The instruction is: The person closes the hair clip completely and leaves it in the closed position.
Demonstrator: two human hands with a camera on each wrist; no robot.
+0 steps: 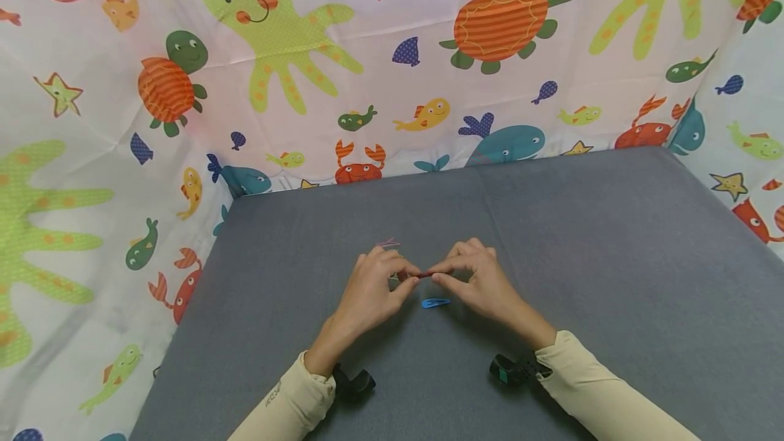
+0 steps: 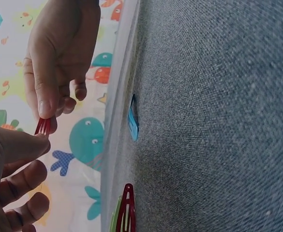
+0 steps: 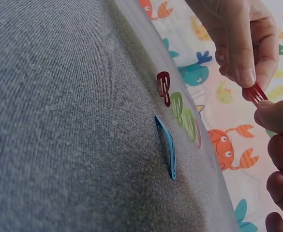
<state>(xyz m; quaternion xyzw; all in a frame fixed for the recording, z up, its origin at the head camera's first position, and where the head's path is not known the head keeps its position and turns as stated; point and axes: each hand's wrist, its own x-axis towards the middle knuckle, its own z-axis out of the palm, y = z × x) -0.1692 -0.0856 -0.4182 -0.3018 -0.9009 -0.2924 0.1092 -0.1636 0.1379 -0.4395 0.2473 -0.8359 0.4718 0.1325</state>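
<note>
A dark red snap hair clip [image 1: 425, 275] is held in the air between both hands. My left hand [image 1: 375, 288] pinches one end of it between thumb and forefinger, and my right hand [image 1: 480, 281] pinches the other end the same way. Slots in the red clip show in the right wrist view. On the table just below the hands lies a blue hair clip [image 1: 436, 303], touched by neither hand. Behind my left hand are more clips, partly hidden in the head view: another red clip [image 3: 164, 87], green clips [image 3: 177, 105] and a pink clip [image 1: 388, 243].
A grey cloth-covered table [image 1: 582, 257] extends to both sides of the hands. Around its back and sides hangs a white curtain [image 1: 416, 101] printed with sea animals. Each wrist wears a black camera [image 1: 354, 386] on a strap.
</note>
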